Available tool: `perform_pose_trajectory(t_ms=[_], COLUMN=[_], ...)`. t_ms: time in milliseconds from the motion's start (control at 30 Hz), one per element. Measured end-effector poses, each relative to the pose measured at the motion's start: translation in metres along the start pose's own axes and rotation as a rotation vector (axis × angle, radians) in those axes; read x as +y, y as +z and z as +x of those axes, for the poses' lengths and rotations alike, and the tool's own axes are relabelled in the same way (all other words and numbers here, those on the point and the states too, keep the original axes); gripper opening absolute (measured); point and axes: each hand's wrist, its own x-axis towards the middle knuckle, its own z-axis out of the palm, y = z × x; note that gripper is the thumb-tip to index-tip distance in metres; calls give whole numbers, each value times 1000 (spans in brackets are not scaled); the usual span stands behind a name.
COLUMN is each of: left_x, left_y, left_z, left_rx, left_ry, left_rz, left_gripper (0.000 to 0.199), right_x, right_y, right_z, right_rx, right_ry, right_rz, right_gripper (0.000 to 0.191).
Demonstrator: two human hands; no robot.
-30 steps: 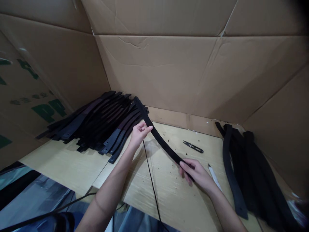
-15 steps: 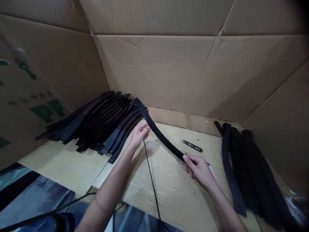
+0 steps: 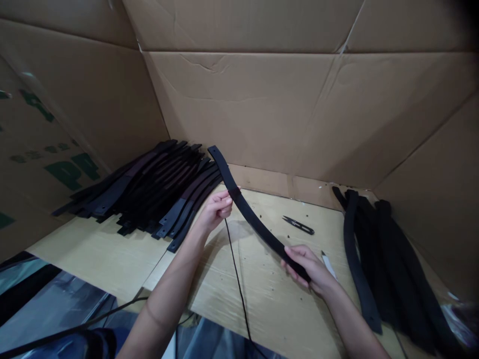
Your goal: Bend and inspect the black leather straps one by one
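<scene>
A long curved black strip (image 3: 258, 223) slants across the middle of the view, with a hole at its far end and a short dark wrapped band partway down. My right hand (image 3: 305, 267) is closed around its near end, thumb on top. Close beside the wrapped band, my left hand (image 3: 216, 209) pinches a thin black cord (image 3: 236, 274) that hangs down over the table's near edge. Its fingertips are right at the strip's edge; I cannot tell whether they touch it. Small black thread snips (image 3: 298, 225) lie beyond my right hand.
Many similar strips (image 3: 149, 184) are heaped on the left, several with dark wraps. More black strips (image 3: 389, 264) lie at the right. A white-bladed tool (image 3: 328, 264) rests by my right wrist. Cardboard walls (image 3: 239, 109) enclose the wooden table (image 3: 262, 299), which has small dark specks.
The strip has turned so its broad face and wrapped band show more. My right hand has shifted slightly down, and my left hand stays near the band with the cord.
</scene>
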Motion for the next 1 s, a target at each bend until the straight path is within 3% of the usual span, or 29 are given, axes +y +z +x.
perform_pose_trajectory(t_ms=[133,233,333,433,667,800,1000], left_x=[-1,-5,-8,-8,-5,-5,-5], left_y=[-3,-3,2,8,8,5,4], left_z=[-1,1,3,4,4,5,5], left_rx=[-56,51,220,298,207,180,165], left_ry=[32,68,75,43,3,-21,4], left_rz=[-20,9,83,138,114,127,173], left_gripper=[38,33,36,45,11,28,37], right_x=[1,-2,-6,-7,-11,-11,-6], right_y=[2,7,15,19,18,16,14], right_z=[-2,-1,1,3,2,1,3], right_rx=[-118,-156,-84,32,138,134,92], right_ry=[118,11,-139,-160,-173,-174,-103], right_rz=[95,77,-24,-127,-225,-229,-85], right_gripper=[51,45,40,41,50,50,48])
